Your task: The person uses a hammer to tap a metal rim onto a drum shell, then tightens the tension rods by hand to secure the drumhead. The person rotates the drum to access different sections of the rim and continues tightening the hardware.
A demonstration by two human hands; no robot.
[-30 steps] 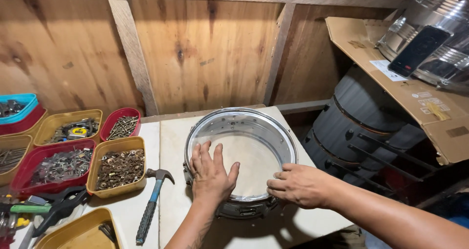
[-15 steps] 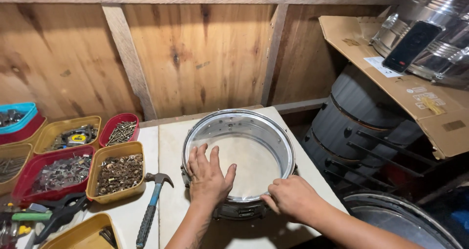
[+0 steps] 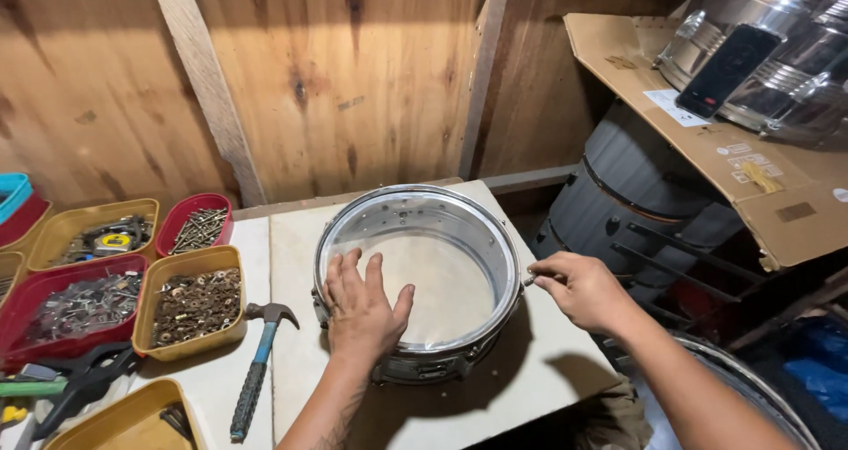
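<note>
Wooden plank wall (image 3: pixel 353 88) behind, pale tabletop (image 3: pixel 548 362) in front. Seen from the head camera: round metal drum shell (image 3: pixel 420 282) lying flat near the middle of the tabletop, open side up, with a whitish skin inside. Left hand (image 3: pixel 362 309) laid flat on the near rim and on the skin, fingers (image 3: pixel 340 278) spread and open, gripping nothing. Right hand (image 3: pixel 579 287) just beside the right wall of the shell, fingers pinched together on a small metal part at the rim; too small to tell what part exactly. Blue-handled hammer (image 3: pixel 256 366) lying on the tabletop, left of the shell and near the left forearm. Further left, yellow tray (image 3: pixel 190 304) of small hardware, red tray (image 3: pixel 79 309) of metal pieces, smaller red tray (image 3: pixel 199 225) with screws. At the right, cardboard shelf (image 3: pixel 707 141) carrying a dark phone (image 3: pixel 724 66) and shiny metal shells (image 3: pixel 795 79); dark drums (image 3: pixel 627 194) standing under it.
</note>
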